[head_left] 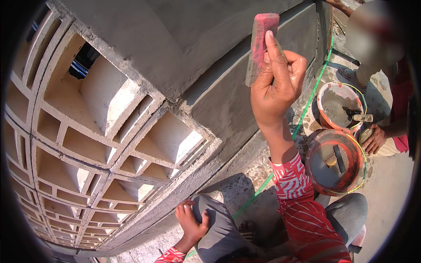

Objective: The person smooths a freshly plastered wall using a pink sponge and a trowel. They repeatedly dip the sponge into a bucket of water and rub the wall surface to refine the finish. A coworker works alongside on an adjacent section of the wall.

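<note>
My right hand (278, 83) is raised in front of the grey plastered wall (237, 87). Thumb and curled fingers grip the lower part of a pink sponge-like block (266, 24), smeared with grey cement along one side. Whether the block touches the wall, I cannot tell. Down at the lower middle, my left hand (193, 221) rests against my bent knee in grey trousers, with its fingers apart and nothing in them.
Pale openwork concrete blocks (105, 168) fill the left. At right stand a bucket of grey mortar (322, 98) with a wooden-handled tool (363, 118) and a bucket of murky water (312, 175) holding a float (339, 158). A co-worker's hand (375, 139) is beside them. A green line (302, 118) crosses the ground.
</note>
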The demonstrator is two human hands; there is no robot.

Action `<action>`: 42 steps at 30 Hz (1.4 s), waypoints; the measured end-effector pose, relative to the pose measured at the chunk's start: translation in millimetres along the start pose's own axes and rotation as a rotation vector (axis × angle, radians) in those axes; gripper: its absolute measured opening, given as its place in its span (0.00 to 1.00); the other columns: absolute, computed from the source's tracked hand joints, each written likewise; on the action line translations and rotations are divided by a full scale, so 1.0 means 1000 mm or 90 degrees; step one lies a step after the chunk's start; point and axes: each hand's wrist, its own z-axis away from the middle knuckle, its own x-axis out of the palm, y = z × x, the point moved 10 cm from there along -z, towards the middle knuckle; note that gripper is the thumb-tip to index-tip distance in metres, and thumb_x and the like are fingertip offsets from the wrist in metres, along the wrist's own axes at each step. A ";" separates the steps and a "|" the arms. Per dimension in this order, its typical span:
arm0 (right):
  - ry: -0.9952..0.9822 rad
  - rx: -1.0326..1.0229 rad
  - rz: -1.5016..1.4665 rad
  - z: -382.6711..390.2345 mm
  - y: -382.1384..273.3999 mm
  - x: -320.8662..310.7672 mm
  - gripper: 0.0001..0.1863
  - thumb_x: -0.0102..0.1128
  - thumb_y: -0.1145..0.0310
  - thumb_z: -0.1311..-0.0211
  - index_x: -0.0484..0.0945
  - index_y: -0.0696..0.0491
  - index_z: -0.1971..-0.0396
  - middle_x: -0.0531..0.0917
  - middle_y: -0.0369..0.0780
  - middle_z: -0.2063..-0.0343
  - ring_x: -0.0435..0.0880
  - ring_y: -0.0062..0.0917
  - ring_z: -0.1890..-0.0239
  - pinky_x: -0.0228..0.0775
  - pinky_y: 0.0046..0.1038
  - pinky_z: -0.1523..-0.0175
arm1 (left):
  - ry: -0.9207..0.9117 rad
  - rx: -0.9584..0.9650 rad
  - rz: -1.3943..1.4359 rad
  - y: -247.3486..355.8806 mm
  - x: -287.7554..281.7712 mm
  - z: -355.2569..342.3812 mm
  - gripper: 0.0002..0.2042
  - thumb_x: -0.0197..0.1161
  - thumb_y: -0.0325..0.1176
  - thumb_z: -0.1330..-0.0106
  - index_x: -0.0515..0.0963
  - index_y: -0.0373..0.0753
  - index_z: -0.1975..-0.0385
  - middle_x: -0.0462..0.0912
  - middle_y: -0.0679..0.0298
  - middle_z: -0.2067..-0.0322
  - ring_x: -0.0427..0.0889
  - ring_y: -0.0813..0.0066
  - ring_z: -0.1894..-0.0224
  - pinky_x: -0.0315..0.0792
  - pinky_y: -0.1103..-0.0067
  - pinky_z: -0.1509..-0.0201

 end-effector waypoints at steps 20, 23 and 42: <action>-0.905 0.640 0.257 0.137 0.265 -0.303 0.14 0.57 0.69 0.26 0.77 0.54 0.45 0.82 0.36 0.64 0.80 0.21 0.65 0.74 0.28 0.59 | -0.348 0.424 0.311 0.179 0.067 0.023 0.19 0.67 0.42 0.36 0.79 0.35 0.52 0.76 0.49 0.47 0.73 0.50 0.40 0.65 0.56 0.36; -1.091 0.403 0.390 0.167 0.243 -0.270 0.18 0.60 0.70 0.33 0.76 0.54 0.44 0.83 0.49 0.59 0.85 0.40 0.59 0.77 0.40 0.52 | -0.452 0.468 0.277 0.153 0.101 0.056 0.19 0.66 0.42 0.36 0.79 0.36 0.50 0.76 0.49 0.48 0.73 0.51 0.39 0.66 0.59 0.37; -1.113 0.291 0.423 0.221 0.243 -0.274 0.19 0.65 0.72 0.44 0.78 0.57 0.50 0.83 0.54 0.54 0.85 0.51 0.52 0.77 0.44 0.45 | -0.550 0.403 0.078 0.126 0.130 0.083 0.22 0.64 0.46 0.34 0.78 0.37 0.46 0.79 0.49 0.52 0.78 0.50 0.46 0.69 0.58 0.46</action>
